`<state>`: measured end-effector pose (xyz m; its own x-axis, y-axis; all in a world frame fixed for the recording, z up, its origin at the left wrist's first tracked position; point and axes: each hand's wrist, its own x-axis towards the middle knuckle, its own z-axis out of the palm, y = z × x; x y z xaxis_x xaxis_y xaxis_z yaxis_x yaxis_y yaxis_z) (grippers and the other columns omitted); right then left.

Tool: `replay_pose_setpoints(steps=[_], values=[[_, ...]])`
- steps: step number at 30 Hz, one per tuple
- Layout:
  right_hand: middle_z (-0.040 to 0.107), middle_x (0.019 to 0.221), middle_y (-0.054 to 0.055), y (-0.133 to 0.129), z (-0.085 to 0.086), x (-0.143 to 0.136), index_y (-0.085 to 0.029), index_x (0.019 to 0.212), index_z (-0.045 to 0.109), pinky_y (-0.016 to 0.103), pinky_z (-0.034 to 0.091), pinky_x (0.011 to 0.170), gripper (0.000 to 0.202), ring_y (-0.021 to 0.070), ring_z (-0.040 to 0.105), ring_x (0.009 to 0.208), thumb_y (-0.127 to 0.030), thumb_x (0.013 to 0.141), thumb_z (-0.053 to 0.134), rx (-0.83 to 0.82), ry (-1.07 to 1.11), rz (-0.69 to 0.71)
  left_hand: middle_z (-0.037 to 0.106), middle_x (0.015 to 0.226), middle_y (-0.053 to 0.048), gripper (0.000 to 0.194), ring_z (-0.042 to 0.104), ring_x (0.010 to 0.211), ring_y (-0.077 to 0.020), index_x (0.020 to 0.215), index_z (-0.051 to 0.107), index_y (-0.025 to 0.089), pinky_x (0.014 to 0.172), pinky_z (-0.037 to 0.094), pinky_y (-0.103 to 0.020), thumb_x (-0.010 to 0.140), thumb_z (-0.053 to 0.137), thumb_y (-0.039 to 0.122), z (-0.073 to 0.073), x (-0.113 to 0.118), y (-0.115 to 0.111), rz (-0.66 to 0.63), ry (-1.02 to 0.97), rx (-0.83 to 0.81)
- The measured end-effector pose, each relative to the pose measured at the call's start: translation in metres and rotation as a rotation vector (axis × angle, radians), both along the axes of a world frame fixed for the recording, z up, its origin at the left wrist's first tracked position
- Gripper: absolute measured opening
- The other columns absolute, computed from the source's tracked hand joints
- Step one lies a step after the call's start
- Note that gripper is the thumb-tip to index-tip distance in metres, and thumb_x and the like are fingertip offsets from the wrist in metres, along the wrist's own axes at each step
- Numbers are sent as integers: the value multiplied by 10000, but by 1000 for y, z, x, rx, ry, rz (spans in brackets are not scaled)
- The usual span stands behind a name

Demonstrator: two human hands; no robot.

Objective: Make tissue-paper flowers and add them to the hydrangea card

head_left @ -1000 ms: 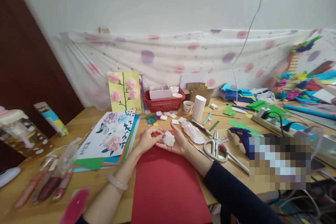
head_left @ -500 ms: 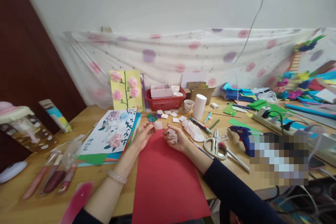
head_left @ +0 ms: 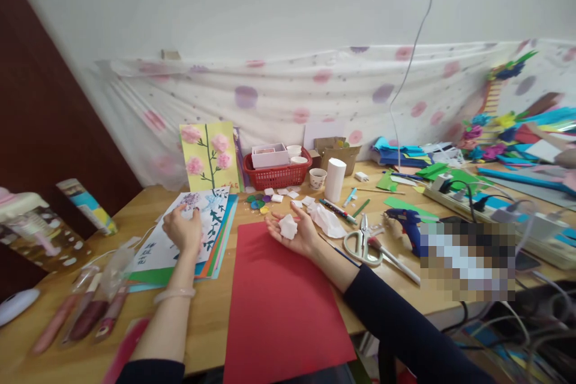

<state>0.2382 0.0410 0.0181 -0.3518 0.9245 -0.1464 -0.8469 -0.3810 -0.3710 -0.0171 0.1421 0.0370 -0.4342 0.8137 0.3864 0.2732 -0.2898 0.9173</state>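
Note:
My right hand lies palm up above the top part of a red paper sheet. A small crumpled piece of white tissue rests in its palm, the fingers loosely spread beneath it. Over on the left, my left hand is above a white sheet with a flower picture. Its thumb and forefinger stand apart with nothing seen between them; the other fingers are curled. The hand covers part of the flowers. Small white tissue squares and colored discs lie beyond the red sheet.
Behind stand a red basket, a paper cup, a tissue roll and a yellow flower card. To the right lie crumpled tissue, scissors, a blue glue gun and a power strip.
My left hand has moved left from beside the right hand to over the flower picture. My right hand has unfolded, laying the crumpled tissue bare on its palm. The view has shifted slightly.

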Motion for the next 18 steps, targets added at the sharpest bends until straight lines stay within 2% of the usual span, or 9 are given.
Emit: replay_pose_setpoints(steps=[2,5,7,9,11,15,18], values=[[691,955,190,-1,1,-1,-79,1083,528,404,581,743,518,253,699,889,-547,958,344,2,-1,13,632,1064,-105,114,491,1188,-281,908,659,138,1093,287,-528,808,610,115,1,17,-10,-94,122,97],[690,963,196,-3,2,-3,-74,1086,531,420,575,783,570,263,701,921,-583,953,314,4,-11,40,682,907,-47,52,589,1015,-239,782,706,202,1029,387,-433,785,655,190,-3,59,-30,-388,313,208],[695,955,190,-3,2,-4,-79,1073,541,425,575,784,599,257,706,893,-600,958,268,9,-18,58,699,918,-19,67,608,984,-226,776,733,245,981,427,-393,725,723,202,-8,84,-44,-567,416,251],[699,969,191,-4,3,-5,-82,1075,543,443,574,785,631,255,708,869,-610,962,219,15,-23,77,702,980,-13,175,602,1014,-233,825,749,276,970,430,-396,678,766,182,-15,99,-54,-675,481,266],[699,992,198,-3,3,-5,-79,1089,540,456,573,786,649,257,707,865,-616,963,197,19,-26,95,694,1031,-20,223,588,1046,-245,865,749,285,973,423,-420,675,777,171,-20,106,-59,-725,514,262],[700,1006,192,-3,2,-7,-83,1101,537,437,575,778,648,246,706,859,-609,969,183,28,-25,123,676,1049,-44,108,578,1076,-250,790,719,238,981,418,-440,723,746,158,-24,103,-59,-758,526,239],[704,982,189,-3,0,-8,-76,1098,538,439,574,776,667,244,704,847,-612,969,163,31,-27,137,673,1054,-55,95,581,1081,-249,756,700,220,986,417,-439,732,725,131,-23,100,-57,-777,515,225]])
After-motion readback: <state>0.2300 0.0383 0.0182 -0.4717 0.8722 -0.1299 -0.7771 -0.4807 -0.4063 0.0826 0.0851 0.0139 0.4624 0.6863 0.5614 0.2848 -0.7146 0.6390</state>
